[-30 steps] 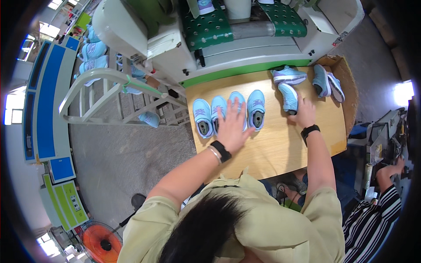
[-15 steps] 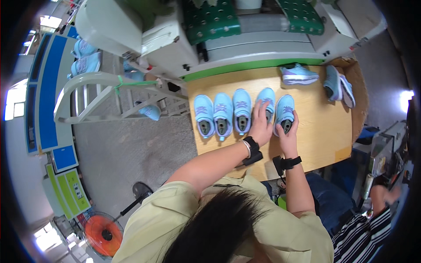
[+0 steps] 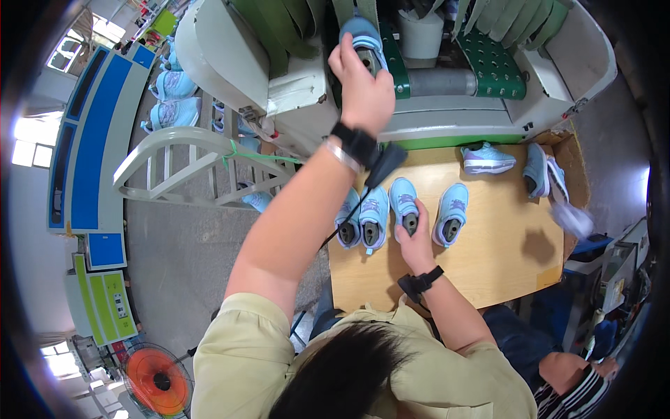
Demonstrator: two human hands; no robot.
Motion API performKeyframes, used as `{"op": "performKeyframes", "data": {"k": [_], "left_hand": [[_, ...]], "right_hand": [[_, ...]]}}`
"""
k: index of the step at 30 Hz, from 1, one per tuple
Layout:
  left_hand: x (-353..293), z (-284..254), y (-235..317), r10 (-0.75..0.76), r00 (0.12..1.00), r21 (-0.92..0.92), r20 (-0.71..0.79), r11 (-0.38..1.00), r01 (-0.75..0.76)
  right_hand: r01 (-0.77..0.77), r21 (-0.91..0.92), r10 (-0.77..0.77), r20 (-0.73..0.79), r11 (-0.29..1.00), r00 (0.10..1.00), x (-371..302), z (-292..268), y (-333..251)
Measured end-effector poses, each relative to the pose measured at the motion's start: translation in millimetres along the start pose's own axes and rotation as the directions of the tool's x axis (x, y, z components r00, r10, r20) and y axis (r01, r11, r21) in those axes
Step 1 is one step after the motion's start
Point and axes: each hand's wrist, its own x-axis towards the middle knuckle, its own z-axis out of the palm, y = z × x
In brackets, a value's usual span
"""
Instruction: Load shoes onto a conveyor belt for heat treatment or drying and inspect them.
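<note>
My left hand (image 3: 363,87) is raised to the machine at the far side. It is closed on a light-blue shoe (image 3: 361,31), toe pointing away, at the green perforated belt. On the wooden table my right hand (image 3: 417,244) grips the heel end of another light-blue shoe (image 3: 403,192), which has a dark last inside. Left of it stand two matching shoes, the nearer one (image 3: 375,206) in plain sight and the outer one (image 3: 346,227) partly hidden by my left wrist strap's cord. To the right stands a single shoe (image 3: 451,209), apart from the right hand.
Across the table's far side is the machine (image 3: 447,122) with hanging green strips. At the right are a sideways shoe (image 3: 487,159), a leaning pair (image 3: 536,171), a cardboard piece (image 3: 576,164) and a blurred shoe (image 3: 574,220). A white-framed rack (image 3: 185,185) stands left; a person's arm (image 3: 564,370) shows lower right.
My left hand has lifted the fourth shoe of the row up to the machine. The right hand has moved left from the end shoe to the third one. A blurred shoe has appeared at right.
</note>
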Motion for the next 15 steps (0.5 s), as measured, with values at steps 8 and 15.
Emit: {"op": "performKeyframes", "data": {"k": [8,15], "left_hand": [[19.9,21.1,-11.4,-0.187,0.982,-0.074,0.032,0.979,0.189],[-143.4,-17.2,9.4,0.074,0.918,-0.014,0.390,0.997,-0.074]], "right_hand": [[0.338,-0.049,-0.338,-0.273,0.940,0.901,66.9,-120.6,-119.3],[0.480,-0.477,-0.640,-0.258,0.736,0.724,252.7,-185.5,-122.3]]}}
